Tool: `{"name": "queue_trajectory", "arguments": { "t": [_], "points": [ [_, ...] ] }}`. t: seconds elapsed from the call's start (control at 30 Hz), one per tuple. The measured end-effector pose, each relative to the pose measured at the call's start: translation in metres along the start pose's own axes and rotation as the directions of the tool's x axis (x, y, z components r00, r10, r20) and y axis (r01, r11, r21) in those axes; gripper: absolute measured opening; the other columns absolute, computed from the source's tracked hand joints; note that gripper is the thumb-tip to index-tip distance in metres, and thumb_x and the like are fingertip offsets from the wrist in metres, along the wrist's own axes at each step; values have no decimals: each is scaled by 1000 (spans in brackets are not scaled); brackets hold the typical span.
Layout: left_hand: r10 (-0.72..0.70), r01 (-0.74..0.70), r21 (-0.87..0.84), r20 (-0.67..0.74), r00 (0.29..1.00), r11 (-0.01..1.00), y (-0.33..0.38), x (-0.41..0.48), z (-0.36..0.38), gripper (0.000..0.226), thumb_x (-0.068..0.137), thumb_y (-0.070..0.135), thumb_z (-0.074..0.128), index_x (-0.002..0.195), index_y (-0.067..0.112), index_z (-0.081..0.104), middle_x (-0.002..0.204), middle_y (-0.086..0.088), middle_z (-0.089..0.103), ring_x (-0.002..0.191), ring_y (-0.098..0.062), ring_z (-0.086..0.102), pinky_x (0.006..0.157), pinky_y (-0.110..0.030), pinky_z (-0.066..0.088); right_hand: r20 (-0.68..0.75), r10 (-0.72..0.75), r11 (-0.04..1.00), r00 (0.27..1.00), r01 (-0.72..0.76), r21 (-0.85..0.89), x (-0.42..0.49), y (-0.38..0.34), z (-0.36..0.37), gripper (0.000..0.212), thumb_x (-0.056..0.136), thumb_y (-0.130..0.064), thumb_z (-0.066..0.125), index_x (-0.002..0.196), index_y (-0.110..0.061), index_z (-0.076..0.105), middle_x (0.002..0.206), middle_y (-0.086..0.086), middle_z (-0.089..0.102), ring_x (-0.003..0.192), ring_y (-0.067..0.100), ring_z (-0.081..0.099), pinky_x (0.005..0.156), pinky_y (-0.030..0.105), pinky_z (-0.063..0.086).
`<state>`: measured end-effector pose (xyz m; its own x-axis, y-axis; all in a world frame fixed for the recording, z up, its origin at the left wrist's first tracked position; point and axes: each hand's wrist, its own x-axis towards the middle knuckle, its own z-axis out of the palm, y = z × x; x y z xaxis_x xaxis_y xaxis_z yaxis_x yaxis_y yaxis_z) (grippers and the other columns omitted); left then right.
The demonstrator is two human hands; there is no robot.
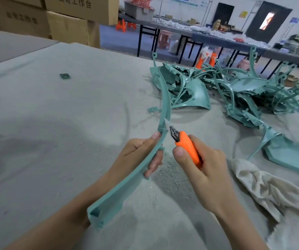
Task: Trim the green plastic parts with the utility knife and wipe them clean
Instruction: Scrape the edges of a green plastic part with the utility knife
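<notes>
A long curved green plastic strip (165, 103) arcs from near my left forearm up toward the pile. My left hand (137, 156) grips it around its middle, thumb pressed on its outer edge. My right hand (204, 170) holds an orange utility knife (187, 147), its blade touching the strip's inner edge just above my left thumb, where a pale sliver curls off. A heap of green plastic parts (235, 87) lies at the right on the grey cloth-covered table (73, 123). A beige rag (260, 190) lies crumpled to the right of my right hand.
Fine plastic shavings (170, 170) litter the cloth under my hands. A small green offcut (65, 75) lies far left. Cardboard boxes (69, 20) stack behind the table. Long dark tables (217, 40) with stools stand in the background.
</notes>
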<state>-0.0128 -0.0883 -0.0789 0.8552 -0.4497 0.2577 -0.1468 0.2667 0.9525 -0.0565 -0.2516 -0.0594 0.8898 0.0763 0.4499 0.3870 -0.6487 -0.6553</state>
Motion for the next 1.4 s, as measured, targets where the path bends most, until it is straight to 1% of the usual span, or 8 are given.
{"name": "queue_trajectory", "arguments": {
  "t": [0.07,0.17,0.33,0.53,0.87,1.13,1.27,1.4],
  "points": [
    [-5,5,20,-6,1000,1000,-1,0,0,54,87,53,41,42,24,51,38,6,41,46,-29,31,64,-52,37,18,-2,1000,1000,2,27,0,1,-1,56,88,-70,45,66,-18,44,50,6,39,43,10,35,46,27,27],
    [-6,7,2,-19,1000,1000,-1,0,-4,52,83,55,49,42,24,53,37,6,41,43,-17,35,59,-32,35,43,-24,999,999,22,43,-3,0,-2,56,87,-73,44,65,-22,46,50,5,40,43,10,36,45,25,27],
    [9,-9,3,21,1000,1000,1,1,-8,61,74,74,56,43,22,53,37,4,40,44,-19,30,62,-52,22,29,16,1000,999,-16,11,-1,-2,-1,60,85,-73,46,66,-16,49,50,9,42,43,21,40,44,39,33],
    [-14,11,50,72,997,999,-3,-2,-5,54,93,50,40,46,25,50,40,7,40,45,-25,28,65,-65,33,-41,30,1000,999,-31,-6,3,3,-6,65,86,-70,46,65,-9,48,50,9,41,45,23,40,45,40,33],
    [18,-24,46,112,994,999,-7,0,-6,56,91,62,45,46,29,52,41,8,40,46,-32,26,63,-64,32,-39,14,1000,999,-14,5,3,7,-9,66,86,-70,46,63,-8,48,51,11,40,46,23,38,46,37,30],
    [35,-44,40,197,980,998,-10,-5,-1,53,97,54,42,51,32,58,49,13,46,49,-28,33,64,-52,35,-116,0,1000,993,1,8,8,19,-19,64,88,-69,46,61,-11,43,52,6,35,46,7,30,47,25,23],
    [38,-39,2,211,977,999,-12,-4,-3,52,98,52,43,52,34,58,48,12,47,47,-28,32,60,-59,32,-83,-28,998,996,32,46,7,21,-20,67,88,-72,45,61,-11,45,51,5,36,45,6,31,47,23,24],
    [47,-47,-9,244,969,999,-12,-4,-2,52,100,50,41,54,35,58,48,13,47,46,-23,30,52,-46,25,-104,-30,998,994,35,43,7,20,-21,65,89,-68,48,61,-9,45,51,6,36,46,7,31,47,26,25]
  ]
}}
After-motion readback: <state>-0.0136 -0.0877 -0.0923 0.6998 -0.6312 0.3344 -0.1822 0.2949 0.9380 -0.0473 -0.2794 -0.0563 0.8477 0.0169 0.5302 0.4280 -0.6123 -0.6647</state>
